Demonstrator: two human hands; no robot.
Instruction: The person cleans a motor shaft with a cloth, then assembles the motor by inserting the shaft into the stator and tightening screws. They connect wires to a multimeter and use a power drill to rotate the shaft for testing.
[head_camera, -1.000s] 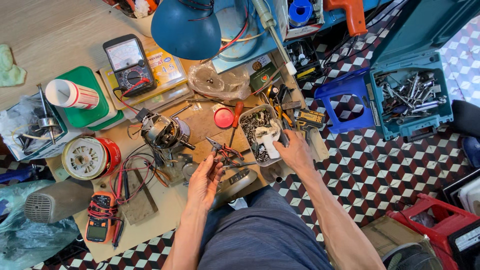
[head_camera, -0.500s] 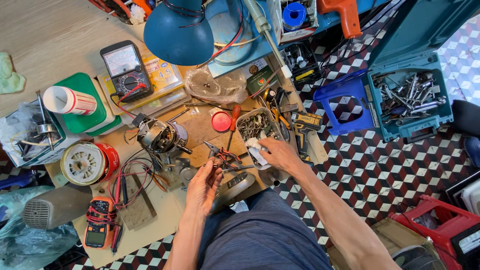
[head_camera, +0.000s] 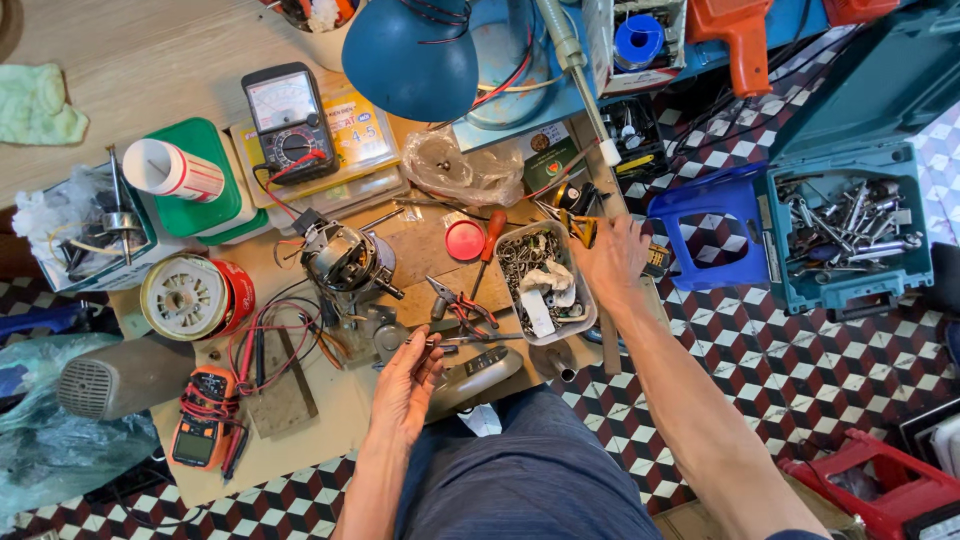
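**Over the cluttered tabletop, two hands at work**

Near the tabletop's (head_camera: 120, 40) front edge, the left hand (head_camera: 408, 385) pinches a thin metal tool (head_camera: 470, 340) in its grip. The right hand (head_camera: 612, 262) rests fingers-down beside the parts tray (head_camera: 542, 285), grip hidden. Red-handled pliers (head_camera: 462, 305) and a small motor (head_camera: 345, 262) lie just beyond.

2 hands are seen: left hand (head_camera: 408, 385), right hand (head_camera: 612, 260). 2 meters are counted: 1 analog meter (head_camera: 285, 122), 1 orange meter (head_camera: 203, 428). 1 motor (head_camera: 345, 262), 1 wire spool (head_camera: 190, 296), 1 lamp (head_camera: 410, 55), 1 red lid (head_camera: 464, 241), 1 red pliers (head_camera: 458, 305), 1 red screwdriver (head_camera: 490, 235) are noted. 1 parts tray (head_camera: 545, 283), 1 blue stool (head_camera: 712, 232), 1 teal toolbox (head_camera: 850, 235), 1 green cloth (head_camera: 38, 105), 1 white cup (head_camera: 172, 168) are counted.
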